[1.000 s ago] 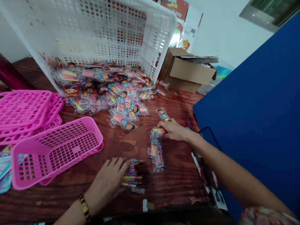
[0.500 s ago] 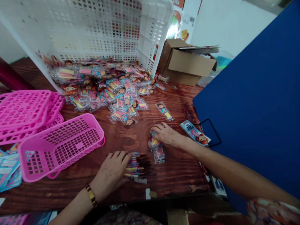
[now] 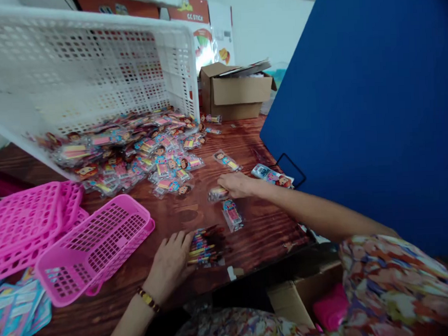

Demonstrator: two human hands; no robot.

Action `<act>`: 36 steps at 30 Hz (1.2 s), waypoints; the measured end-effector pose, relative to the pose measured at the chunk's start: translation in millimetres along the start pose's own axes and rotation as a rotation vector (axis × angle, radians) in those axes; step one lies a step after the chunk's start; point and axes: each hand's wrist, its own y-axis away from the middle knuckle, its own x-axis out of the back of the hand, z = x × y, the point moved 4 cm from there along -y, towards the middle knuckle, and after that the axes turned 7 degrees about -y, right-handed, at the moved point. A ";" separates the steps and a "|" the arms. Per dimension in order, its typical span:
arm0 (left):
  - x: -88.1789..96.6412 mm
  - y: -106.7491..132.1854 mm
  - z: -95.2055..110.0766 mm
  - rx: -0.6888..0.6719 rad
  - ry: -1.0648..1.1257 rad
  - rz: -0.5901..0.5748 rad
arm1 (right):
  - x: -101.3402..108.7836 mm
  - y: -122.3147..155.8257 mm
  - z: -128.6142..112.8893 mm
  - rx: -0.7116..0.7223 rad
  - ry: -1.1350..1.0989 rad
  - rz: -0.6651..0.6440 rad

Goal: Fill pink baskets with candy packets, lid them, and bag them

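Observation:
My left hand lies with its fingers spread flat on the wooden table, touching a small stack of colourful packets at its fingertips. My right hand reaches forward over the table, its fingers closed on one cartoon-printed packet. Another packet lies just in front of that hand. A large heap of the same packets spills from a tipped white crate at the back.
Pink plastic baskets stand at the left, with blue cards below them. A brown cardboard box sits at the back. A blue panel walls the right side. A carton with a pink item sits under the table edge.
The camera has swung to the left and tilted. My right hand has moved a little forward with one packet, leaving another on the table. My left hand has stayed on its stack.

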 end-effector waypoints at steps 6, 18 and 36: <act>4.2 8.1 3.0 -0.013 0.007 0.021 | -0.8 -34.6 -87.6 -0.063 -0.217 -0.013; -11.5 27.0 -7.5 0.145 0.080 0.472 | -25.3 -35.1 -113.1 0.331 -0.478 -0.346; -33.9 23.7 -9.8 0.167 0.417 0.492 | -41.6 -23.0 -130.9 0.270 -0.542 -0.250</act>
